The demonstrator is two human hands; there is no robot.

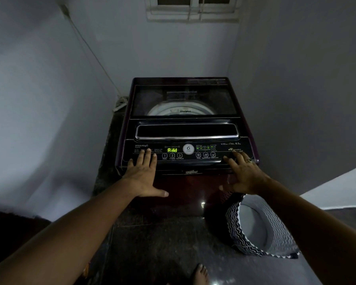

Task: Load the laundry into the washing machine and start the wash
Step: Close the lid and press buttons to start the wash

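A dark maroon top-load washing machine [185, 182] stands in a wall corner with its glass lid [183, 99] down. The white drum rim shows through the glass. On the front control panel [193, 159] a green display [172, 150] reads "Add". My left hand [144, 173] rests flat on the panel's left end, fingers straight, thumb spread over the front edge. On the panel's right end lies my right hand [243, 173], fingers spread, a ring on one finger. A black-and-white zigzag laundry basket [253, 243] sits on the floor at the machine's right; I see no clothes inside it.
Grey walls close in on the left, back and right. A cable runs down the left wall to a power strip [120, 103] behind the machine. A window [193, 7] is high on the back wall. My bare foot [199, 274] stands on the dark tiled floor.
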